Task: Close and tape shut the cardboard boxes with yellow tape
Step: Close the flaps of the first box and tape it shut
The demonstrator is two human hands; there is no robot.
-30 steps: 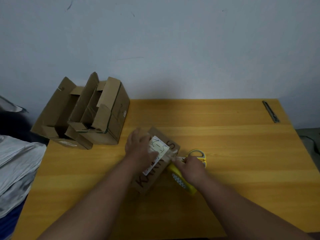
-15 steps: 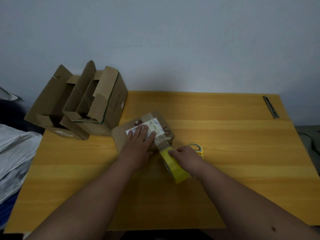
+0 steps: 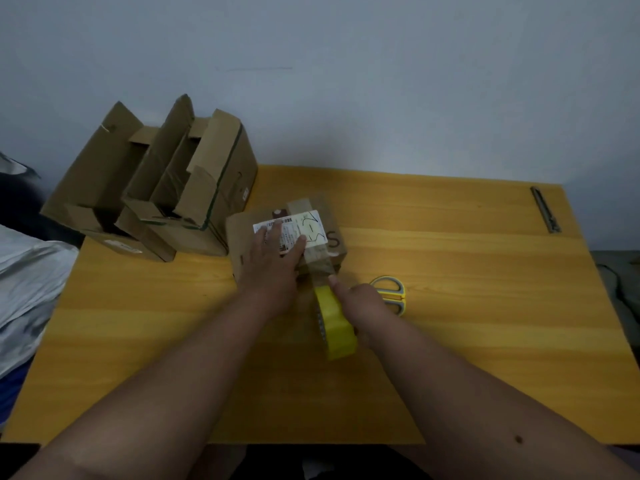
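A small closed cardboard box (image 3: 242,230) with a white shipping label lies flat near the middle of the wooden table (image 3: 450,271). My left hand (image 3: 273,268) presses flat on its top, fingers straight across the label. A strip of tape (image 3: 320,268) runs from the box top over its near edge to the yellow tape roll (image 3: 336,323). My right hand (image 3: 363,299) grips the roll just in front of the box, its forefinger stretched toward the strip.
Two open cardboard boxes (image 3: 156,181) with raised flaps stand at the table's back left corner. Yellow-and-grey scissors (image 3: 393,294) lie just right of my right hand. A dark metal strip (image 3: 545,209) lies at the far right. Grey cloth (image 3: 24,292) sits left of the table.
The box was turned from standing on edge to lying flat, label up. My left hand now presses on top, and my right hand has drawn the roll back toward me.
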